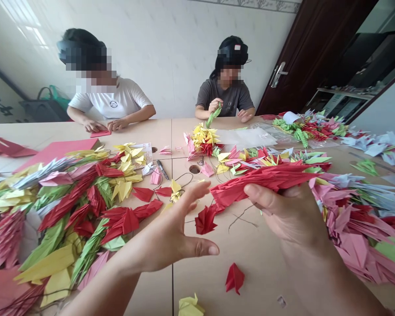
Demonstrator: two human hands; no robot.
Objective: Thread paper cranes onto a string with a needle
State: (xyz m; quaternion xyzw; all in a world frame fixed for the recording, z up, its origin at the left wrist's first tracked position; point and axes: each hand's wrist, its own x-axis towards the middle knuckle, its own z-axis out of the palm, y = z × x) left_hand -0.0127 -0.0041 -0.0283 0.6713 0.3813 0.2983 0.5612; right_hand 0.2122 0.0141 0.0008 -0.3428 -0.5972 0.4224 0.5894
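My right hand (291,215) is closed around a long stack of red folded paper pieces (266,177), held over the wooden table (256,263). My left hand (177,228) is open just left of the stack's end, fingers spread, holding nothing. A loose red folded piece (206,219) with thin wire lies between my hands. Another red piece (234,277) lies nearer me, and a yellow one (190,306) sits at the bottom edge.
Heaps of folded paper in red, yellow, green and pink (62,206) cover the left; pink and grey ones (362,219) pile on the right. A pen (163,170) lies mid-table. Two people sit opposite, one (110,103) pressing pink paper, one (225,94) holding a green strand.
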